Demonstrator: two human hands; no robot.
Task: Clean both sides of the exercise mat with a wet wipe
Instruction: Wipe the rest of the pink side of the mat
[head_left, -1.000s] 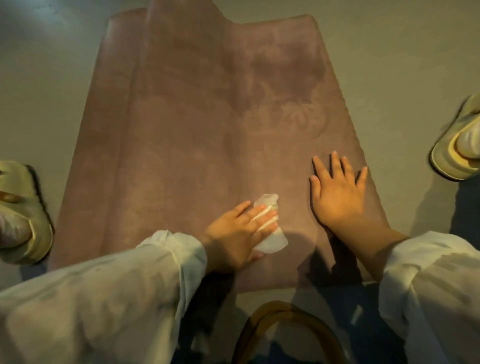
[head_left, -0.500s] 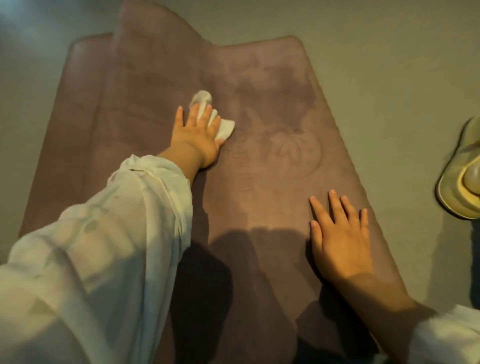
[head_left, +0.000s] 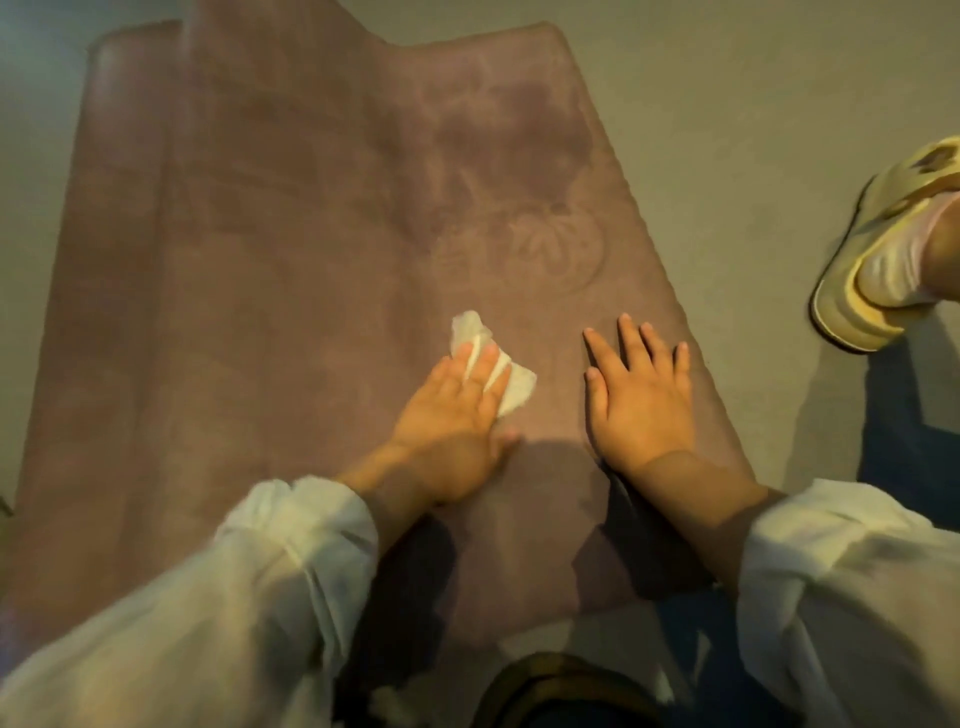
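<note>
A dusty pink exercise mat (head_left: 291, 291) lies spread on the floor, with a faint flower print on its right half and its far end curling up. My left hand (head_left: 457, 410) presses a crumpled white wet wipe (head_left: 511, 382) flat onto the mat near the middle, straight fingers lying over it. Just to the right, my right hand (head_left: 641, 395) rests palm down on the mat with fingers spread, holding nothing. White sleeves cover both forearms.
Grey floor (head_left: 753, 130) surrounds the mat. A foot in a yellow slipper (head_left: 883, 260) stands on the floor at the right edge. A dark rounded object (head_left: 561, 686) sits at the bottom, close to my body.
My left hand slid the wipe back from the far left part of the mat to the middle, close to my right hand. The right hand stayed planted.
</note>
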